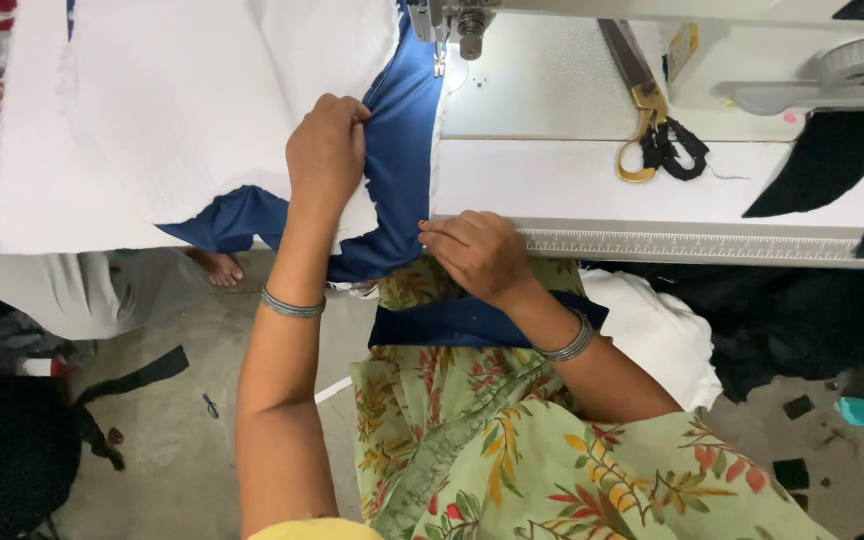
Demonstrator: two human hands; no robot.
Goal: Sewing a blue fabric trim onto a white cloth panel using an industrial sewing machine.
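- Your left hand (327, 150) is clenched on the blue fabric (402, 130) where it meets the white cloth (172, 110), knuckles up, pinching both layers together just left of the needle area.
- Your right hand (472, 255) presses its fingertips on the same blue fabric at the front edge of the sewing table (572, 185); the fingers are curled and pinch the cloth rather than lie flat.
- The blue fabric runs from under the sewing machine head (457, 20) down between your hands, then over the table edge; a darker blue band (462, 325) lies across your lap under your right wrist.
- The white cloth spreads wide to the left, hanging past the table.
- Gold-handled scissors (642, 110) lie on the table to the right of your hands, well apart from them, with a black scrap (677, 150) touching their handles.
- Each wrist wears a silver bangle (292, 305).
- A pile of white fabric (652, 330) sits beside your right forearm, and black cloth (822, 160) drapes over the table's right end.
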